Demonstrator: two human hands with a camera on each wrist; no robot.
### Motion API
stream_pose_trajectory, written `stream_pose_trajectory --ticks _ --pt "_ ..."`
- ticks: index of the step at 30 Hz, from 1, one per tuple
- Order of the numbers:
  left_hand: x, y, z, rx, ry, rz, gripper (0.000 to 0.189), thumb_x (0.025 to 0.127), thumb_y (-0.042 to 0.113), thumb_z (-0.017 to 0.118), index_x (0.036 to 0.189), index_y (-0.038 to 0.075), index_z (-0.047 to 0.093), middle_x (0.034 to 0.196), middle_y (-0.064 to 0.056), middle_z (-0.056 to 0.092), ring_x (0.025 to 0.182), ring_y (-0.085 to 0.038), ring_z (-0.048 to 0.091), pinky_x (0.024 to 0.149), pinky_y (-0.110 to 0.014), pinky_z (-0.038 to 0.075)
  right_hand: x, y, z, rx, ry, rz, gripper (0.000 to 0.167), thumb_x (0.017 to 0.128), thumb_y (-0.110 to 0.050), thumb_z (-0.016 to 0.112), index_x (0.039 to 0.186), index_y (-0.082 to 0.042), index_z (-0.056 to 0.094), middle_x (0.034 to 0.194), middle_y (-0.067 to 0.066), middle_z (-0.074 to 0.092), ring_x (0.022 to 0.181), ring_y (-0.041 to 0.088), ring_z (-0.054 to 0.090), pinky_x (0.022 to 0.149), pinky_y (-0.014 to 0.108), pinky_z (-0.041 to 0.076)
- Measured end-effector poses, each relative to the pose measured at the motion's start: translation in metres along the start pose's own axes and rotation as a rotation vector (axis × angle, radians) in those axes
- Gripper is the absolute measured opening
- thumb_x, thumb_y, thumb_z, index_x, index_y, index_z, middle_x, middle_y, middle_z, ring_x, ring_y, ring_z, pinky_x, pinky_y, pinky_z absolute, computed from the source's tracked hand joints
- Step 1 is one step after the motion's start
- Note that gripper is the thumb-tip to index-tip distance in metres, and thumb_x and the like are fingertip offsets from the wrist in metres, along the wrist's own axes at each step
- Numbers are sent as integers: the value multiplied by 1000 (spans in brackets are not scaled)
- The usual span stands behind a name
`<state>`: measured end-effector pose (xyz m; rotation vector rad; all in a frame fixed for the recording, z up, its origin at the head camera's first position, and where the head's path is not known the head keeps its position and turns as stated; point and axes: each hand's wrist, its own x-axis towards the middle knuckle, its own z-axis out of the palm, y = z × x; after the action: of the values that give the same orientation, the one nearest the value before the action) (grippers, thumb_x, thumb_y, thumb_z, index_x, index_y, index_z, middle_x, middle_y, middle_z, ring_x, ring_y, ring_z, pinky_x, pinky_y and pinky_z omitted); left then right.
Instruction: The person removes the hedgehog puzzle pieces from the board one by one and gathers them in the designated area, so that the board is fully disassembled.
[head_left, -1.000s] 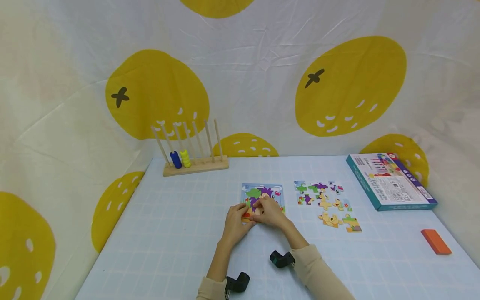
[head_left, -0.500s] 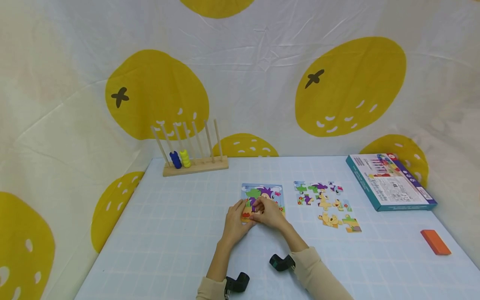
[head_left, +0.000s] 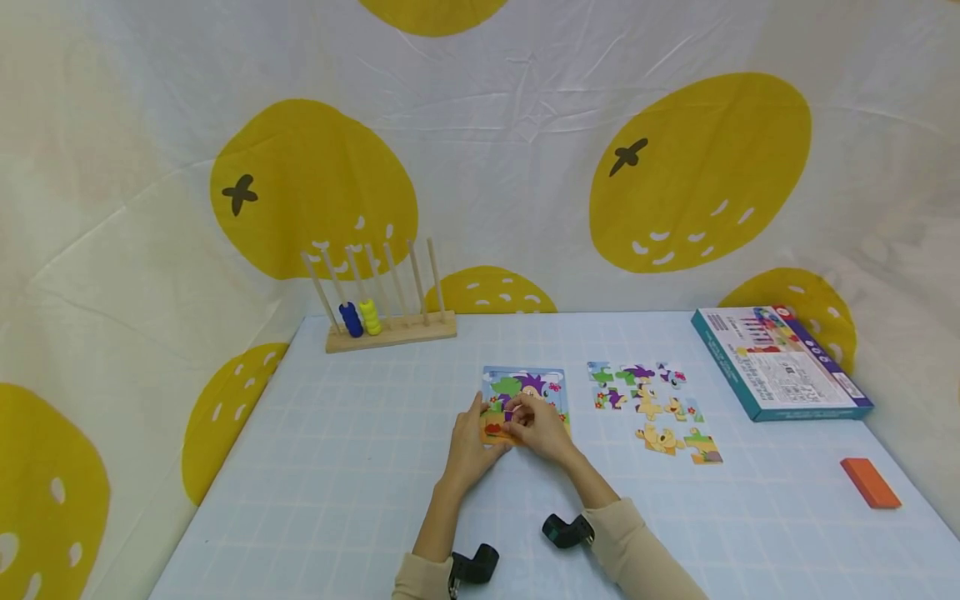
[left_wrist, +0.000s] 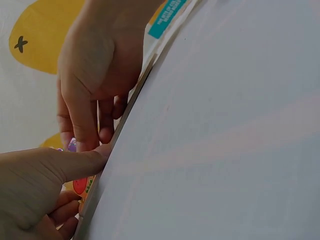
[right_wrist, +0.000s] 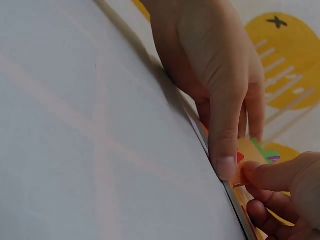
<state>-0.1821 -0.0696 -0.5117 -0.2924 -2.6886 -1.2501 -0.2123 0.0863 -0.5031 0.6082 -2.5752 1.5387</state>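
A square picture puzzle (head_left: 551, 387) with a purple-haired figure lies flat on the table, turned toward me. My left hand (head_left: 468, 446) rests at its near left corner, thumb along the near edge and index finger extended up the left side. Over the lower middle of the puzzle, my right hand (head_left: 543, 429) pinches a small puzzle piece between thumb and fingers. In the right wrist view that puzzle piece (right_wrist: 248, 150) shows orange, just above the puzzle's edge, below the left thumb (right_wrist: 225, 167). The fingers hide much of the puzzle's lower part.
Several loose puzzle pieces (head_left: 651, 408) lie right of the puzzle. Farther right are a teal-sided box (head_left: 787, 367) and an orange block (head_left: 872, 483). A wooden peg stand (head_left: 393, 332) with blue and yellow beads stands at the back left, before a patterned curtain (head_left: 510, 167).
My left index finger has straightened and lifted away from the puzzle, uncovering more of its lower left corner. My right fingers have shifted slightly. The loose pieces have stayed put.
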Motion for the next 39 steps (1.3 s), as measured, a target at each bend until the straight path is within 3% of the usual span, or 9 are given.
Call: stream_pose_trajectory --ticks 6,10,18,22,32,39 --pt "-1 0 -1 -22 14 2 76 70 15 81 131 -12 44 132 -26 47 121 -39 41 102 -51 37 -2 0 -3 -31 1 -19 7 84 -6 68 87 1 67 77 7 65 67 10 56 60 22 48" --pt "-1 2 -2 -22 12 -1 70 70 16 82 125 -14 50 132 -25 47 122 -40 40 103 -50 37 -4 0 -10 3 30 37 11 85 -7 68 90 3 68 84 11 67 71 13 60 64 23 51" --pt "0 6 -3 -2 -9 -56 69 73 18 81 127 -14 50 134 -23 46 123 -37 38 104 -47 37 -8 4 -30 54 27 80 14 86 -9 68 88 4 68 79 13 68 68 16 63 59 22 52" --pt "0 6 -2 10 -11 -69 69 74 20 80 127 -12 51 134 -23 46 124 -37 39 104 -46 37 -11 7 -37 60 13 97 19 86 -9 67 95 7 67 83 15 69 72 21 66 60 21 53" --pt "-1 4 -2 15 -9 -51 68 73 18 80 125 -14 51 133 -24 46 123 -38 39 103 -48 37 -18 11 -49 97 32 154 25 87 -7 66 104 11 64 87 17 69 78 25 67 69 26 55" --pt "-1 4 -1 21 -6 -42 69 73 20 81 125 -14 52 133 -24 46 123 -38 39 103 -47 37 -24 15 -61 131 45 213 26 87 -7 66 105 11 62 84 17 68 71 22 67 64 25 56"
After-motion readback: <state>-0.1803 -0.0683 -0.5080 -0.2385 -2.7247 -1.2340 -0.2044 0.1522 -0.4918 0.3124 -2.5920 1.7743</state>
